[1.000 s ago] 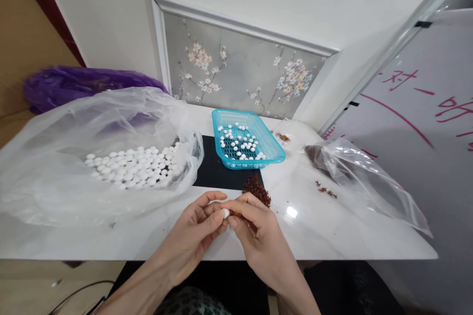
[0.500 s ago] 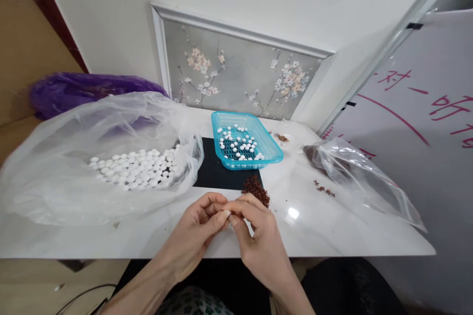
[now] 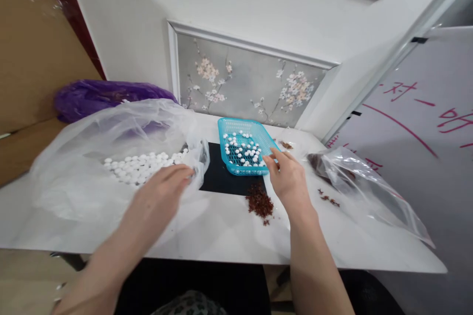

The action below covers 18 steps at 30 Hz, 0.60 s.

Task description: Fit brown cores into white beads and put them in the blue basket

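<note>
My left hand (image 3: 166, 189), slightly blurred, reaches to the mouth of a clear plastic bag (image 3: 74, 177) with fingers stretched out and apart; I see nothing in it. Inside the bag lie several small white balls (image 3: 136, 168), partly covered by that hand. At the right rim of a blue plastic basket (image 3: 251, 171) is my right hand (image 3: 286, 177). Its fingers are bent and a little apart, with nothing visible between them. More white balls (image 3: 247, 152) are scattered over the basket's floor. A pile of small reddish-brown pieces (image 3: 259, 201) lies in front of the basket.
A black mat (image 3: 221, 177) lies partly under the basket on the white table (image 3: 221, 226). On the right are a clear bag with dark contents (image 3: 347, 172) and a few loose brown pieces (image 3: 327, 198). A purple bag (image 3: 111, 96) sits at the back left, a whiteboard (image 3: 417, 167) at right.
My hands were together at the table's front, fingertips pinched on a tiny whitish thing. They have parted: the left to the bag's mouth, the right forward to the basket. The view has shifted slightly.
</note>
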Motion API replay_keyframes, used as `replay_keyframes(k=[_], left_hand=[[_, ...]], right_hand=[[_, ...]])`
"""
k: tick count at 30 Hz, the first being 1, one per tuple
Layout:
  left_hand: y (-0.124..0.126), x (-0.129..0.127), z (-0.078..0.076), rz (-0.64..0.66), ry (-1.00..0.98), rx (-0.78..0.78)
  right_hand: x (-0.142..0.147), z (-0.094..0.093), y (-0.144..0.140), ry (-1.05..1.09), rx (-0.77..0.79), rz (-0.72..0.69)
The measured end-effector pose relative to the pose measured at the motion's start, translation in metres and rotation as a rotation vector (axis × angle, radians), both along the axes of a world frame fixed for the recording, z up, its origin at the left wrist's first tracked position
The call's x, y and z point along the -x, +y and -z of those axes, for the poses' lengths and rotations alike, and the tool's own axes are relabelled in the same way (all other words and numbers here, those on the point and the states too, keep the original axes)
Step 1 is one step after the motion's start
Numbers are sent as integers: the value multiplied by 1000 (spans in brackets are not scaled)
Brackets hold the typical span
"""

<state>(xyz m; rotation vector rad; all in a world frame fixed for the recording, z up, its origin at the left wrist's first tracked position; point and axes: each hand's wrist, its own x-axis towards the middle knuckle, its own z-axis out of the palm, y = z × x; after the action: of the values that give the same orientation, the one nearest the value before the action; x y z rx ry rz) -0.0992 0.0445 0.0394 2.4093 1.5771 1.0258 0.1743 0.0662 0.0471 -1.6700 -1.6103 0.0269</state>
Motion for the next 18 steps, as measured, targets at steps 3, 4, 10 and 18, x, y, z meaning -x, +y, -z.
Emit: replay_keyframes(k=[3,4,10,18], left_hand=[[20,38,5,-94,285,83],[25,47,9,-113,308,112],[36,55,35,-87,172,87],[26,40,5,-42,-21,132]], right_hand=[[-9,7,-26,4,72,-35],[-11,11,-36,9,110,-59],[-13,37,-85,52,268,-138],[-8,56,-93,72,267,-107]])
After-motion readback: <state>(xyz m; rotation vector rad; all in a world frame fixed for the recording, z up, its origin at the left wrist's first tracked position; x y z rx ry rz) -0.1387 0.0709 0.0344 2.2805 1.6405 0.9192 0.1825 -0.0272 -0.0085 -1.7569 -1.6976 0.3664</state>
